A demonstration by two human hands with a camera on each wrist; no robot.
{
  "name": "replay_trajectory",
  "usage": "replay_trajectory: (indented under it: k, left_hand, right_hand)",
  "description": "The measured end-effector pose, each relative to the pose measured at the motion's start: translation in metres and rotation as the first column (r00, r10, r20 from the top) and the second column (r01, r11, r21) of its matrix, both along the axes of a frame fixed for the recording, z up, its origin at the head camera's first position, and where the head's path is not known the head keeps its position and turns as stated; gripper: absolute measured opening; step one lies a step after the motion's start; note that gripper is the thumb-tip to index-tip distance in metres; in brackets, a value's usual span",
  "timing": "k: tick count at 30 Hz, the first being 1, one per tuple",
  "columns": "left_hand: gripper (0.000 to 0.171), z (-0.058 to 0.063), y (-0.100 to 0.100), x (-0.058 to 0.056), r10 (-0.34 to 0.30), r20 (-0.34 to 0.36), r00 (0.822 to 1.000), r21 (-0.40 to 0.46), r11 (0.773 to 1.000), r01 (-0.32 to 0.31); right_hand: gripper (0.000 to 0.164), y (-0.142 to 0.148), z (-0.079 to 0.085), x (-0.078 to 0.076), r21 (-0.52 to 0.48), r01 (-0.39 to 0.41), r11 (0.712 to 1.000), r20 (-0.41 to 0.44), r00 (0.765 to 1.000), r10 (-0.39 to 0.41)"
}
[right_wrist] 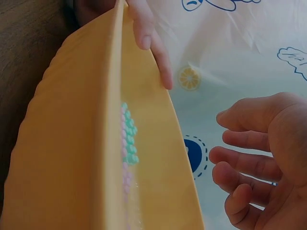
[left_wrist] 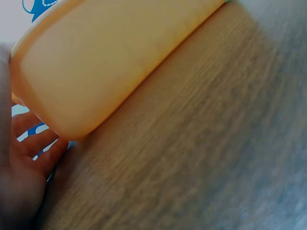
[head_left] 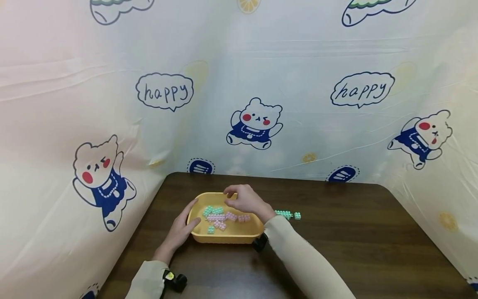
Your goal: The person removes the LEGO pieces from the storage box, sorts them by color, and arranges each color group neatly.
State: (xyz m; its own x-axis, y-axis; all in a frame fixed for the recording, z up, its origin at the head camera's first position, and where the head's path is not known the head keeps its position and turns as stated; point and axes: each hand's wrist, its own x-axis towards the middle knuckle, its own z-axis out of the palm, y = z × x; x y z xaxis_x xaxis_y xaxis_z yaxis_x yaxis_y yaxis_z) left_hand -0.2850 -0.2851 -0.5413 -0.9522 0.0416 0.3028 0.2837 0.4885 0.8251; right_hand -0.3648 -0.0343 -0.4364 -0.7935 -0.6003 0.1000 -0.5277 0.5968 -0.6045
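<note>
Only head/R cams show blks [head_left: 216, 217] in tray [head_left: 228, 239].

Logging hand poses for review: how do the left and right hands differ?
The left hand grips the yellow tray by its left end; the right hand hovers over the tray's far side, holding nothing visible. The left hand's thumb stands well apart from its fingers; the right hand's fingers curl loosely. Both emerge from pale sleeves.
</note>
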Motion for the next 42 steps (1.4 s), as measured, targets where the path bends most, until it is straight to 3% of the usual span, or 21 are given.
replay_trajectory:
  k: [8,17,25,31,42]
  left_hand:
    - [0.063,0.0,-0.002,0.002,0.0,0.016,1.0,0.009,1.0,0.0]
    - [0.064,0.004,0.001,-0.004,-0.003,0.065,0.998,0.018,1.0,0.002]
    - [0.064,0.005,-0.001,-0.003,-0.013,0.064,0.998,0.022,1.0,0.012]
    - [0.064,0.005,-0.001,-0.003,-0.018,0.063,0.998,0.023,1.0,0.017]
    - [0.064,0.003,-0.001,0.0,-0.003,0.066,0.998,0.044,0.999,0.0]
  right_hand:
    - [0.035,-0.013,-0.006,0.0,0.034,-0.017,0.999,-0.006,1.0,0.017]
    - [0.034,-0.022,-0.012,-0.002,0.077,-0.017,0.997,0.03,0.999,0.015]
    - [0.034,-0.03,-0.022,-0.001,0.162,-0.044,0.986,0.09,0.995,0.029]
    - [0.035,-0.032,-0.028,-0.004,0.239,-0.031,0.971,0.061,0.998,0.017]
    - [0.034,-0.039,-0.03,-0.003,0.282,-0.013,0.959,0.1,0.995,-0.016]
